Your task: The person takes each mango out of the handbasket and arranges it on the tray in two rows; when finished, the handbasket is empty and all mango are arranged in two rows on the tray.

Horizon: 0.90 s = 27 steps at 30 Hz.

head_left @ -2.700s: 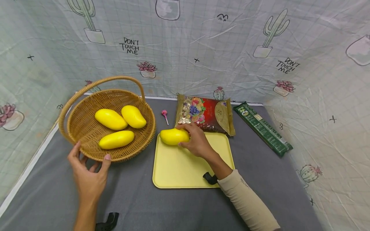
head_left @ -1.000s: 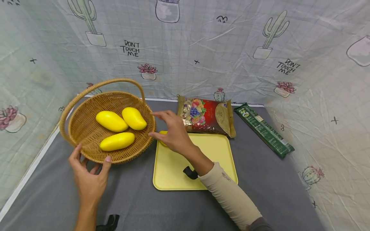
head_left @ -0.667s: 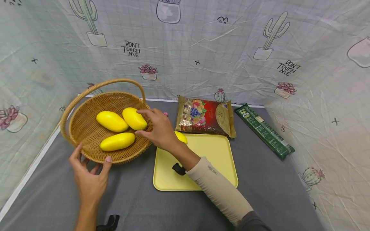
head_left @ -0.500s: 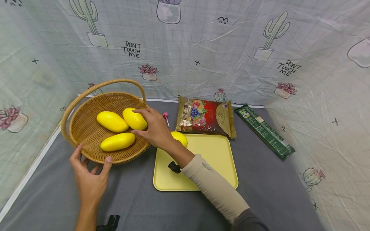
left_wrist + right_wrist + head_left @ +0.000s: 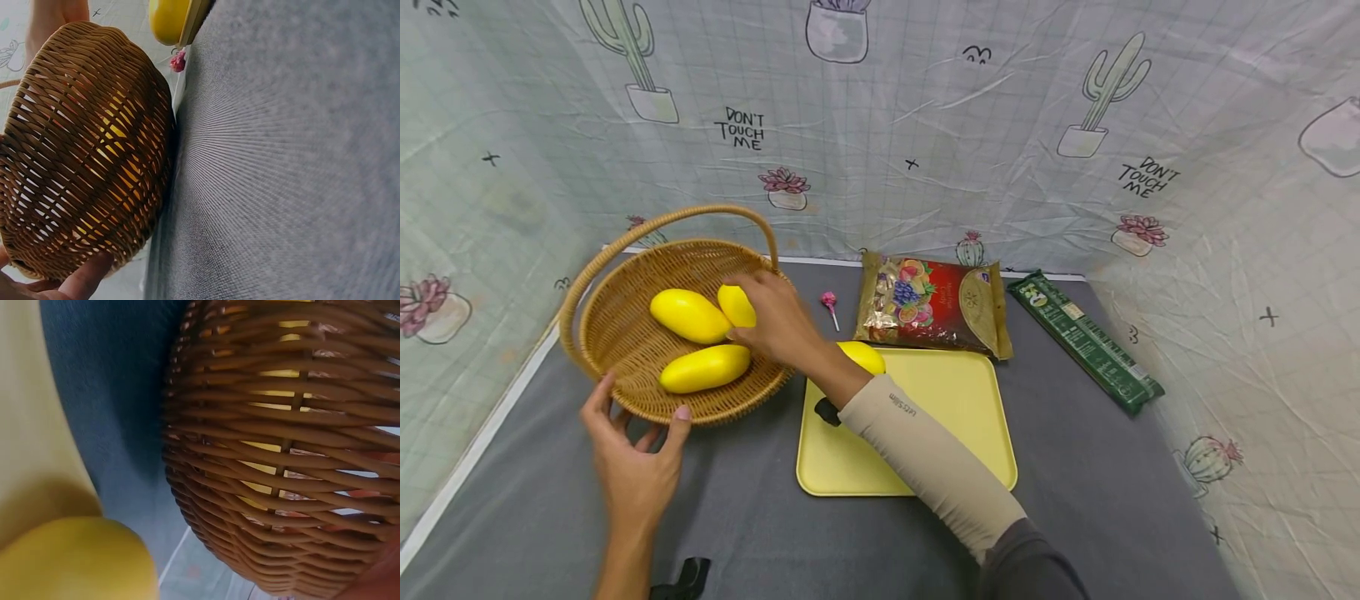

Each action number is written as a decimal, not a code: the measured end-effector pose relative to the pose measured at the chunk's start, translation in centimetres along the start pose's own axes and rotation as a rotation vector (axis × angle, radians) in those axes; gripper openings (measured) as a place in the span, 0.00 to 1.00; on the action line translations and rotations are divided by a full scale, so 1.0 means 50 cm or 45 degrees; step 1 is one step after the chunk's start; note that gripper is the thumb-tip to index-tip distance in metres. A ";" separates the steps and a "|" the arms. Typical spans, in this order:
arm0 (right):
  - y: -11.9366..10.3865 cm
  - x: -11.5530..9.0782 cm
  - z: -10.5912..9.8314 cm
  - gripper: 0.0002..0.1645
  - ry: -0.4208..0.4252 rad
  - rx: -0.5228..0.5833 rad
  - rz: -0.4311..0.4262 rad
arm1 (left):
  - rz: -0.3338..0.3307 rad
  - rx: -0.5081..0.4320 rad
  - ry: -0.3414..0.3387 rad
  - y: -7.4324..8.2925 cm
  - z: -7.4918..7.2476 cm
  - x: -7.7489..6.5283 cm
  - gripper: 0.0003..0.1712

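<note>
In the head view, my left hand [image 5: 636, 467] holds the near left rim of the wicker basket [image 5: 613, 333], thumb and fingers spread along it. Over the basket's right side reaches my right hand [image 5: 778, 321], its thumb and fingers around a yellow mango [image 5: 735, 306] that it partly hides. Two more mangoes lie inside, one at the middle [image 5: 688, 316] and a nearer mango [image 5: 705, 369]. Another mango [image 5: 863, 357] rests at the far left of the yellow tray [image 5: 917, 450], partly behind my right wrist. The right wrist view shows the basket's woven wall [image 5: 281, 437] beside that mango [image 5: 75, 562].
Behind the tray lies a red and gold candy bag [image 5: 936, 304]. A pink lollipop [image 5: 828, 300] sits between basket and bag. Farther right is a long green packet [image 5: 1086, 342]. The basket's arched handle [image 5: 662, 221] rises at the back left, near the printed cloth wall [image 5: 880, 125].
My right hand let go of a mango on the tray, moved left over the basket rim and closed around the right mango there. My left hand stayed on the basket.
</note>
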State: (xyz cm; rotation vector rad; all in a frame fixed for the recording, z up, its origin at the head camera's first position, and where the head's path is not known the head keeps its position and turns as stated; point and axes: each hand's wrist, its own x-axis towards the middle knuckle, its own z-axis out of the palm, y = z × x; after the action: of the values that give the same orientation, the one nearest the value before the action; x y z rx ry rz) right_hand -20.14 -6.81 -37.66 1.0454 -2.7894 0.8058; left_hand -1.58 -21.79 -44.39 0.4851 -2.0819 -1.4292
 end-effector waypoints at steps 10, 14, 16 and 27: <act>-0.003 0.045 0.014 0.45 -0.153 -0.169 0.019 | -0.001 0.011 0.002 -0.001 0.001 0.000 0.55; -0.003 0.055 0.019 0.46 -0.178 -0.211 0.028 | -0.005 0.013 0.004 0.000 0.000 0.000 0.55; -0.004 0.060 0.022 0.46 -0.196 -0.235 0.037 | -0.007 0.009 0.006 0.001 0.000 0.000 0.55; -0.005 0.075 0.039 0.47 -0.318 -0.337 0.031 | -0.008 0.032 0.009 0.006 -0.001 -0.003 0.55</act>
State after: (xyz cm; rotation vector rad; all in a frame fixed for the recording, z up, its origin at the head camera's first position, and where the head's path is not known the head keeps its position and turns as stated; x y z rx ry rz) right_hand -22.60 -10.15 -38.39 1.1333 -3.0072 0.3105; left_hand -1.42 -21.64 -44.13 0.5066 -2.0970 -1.4046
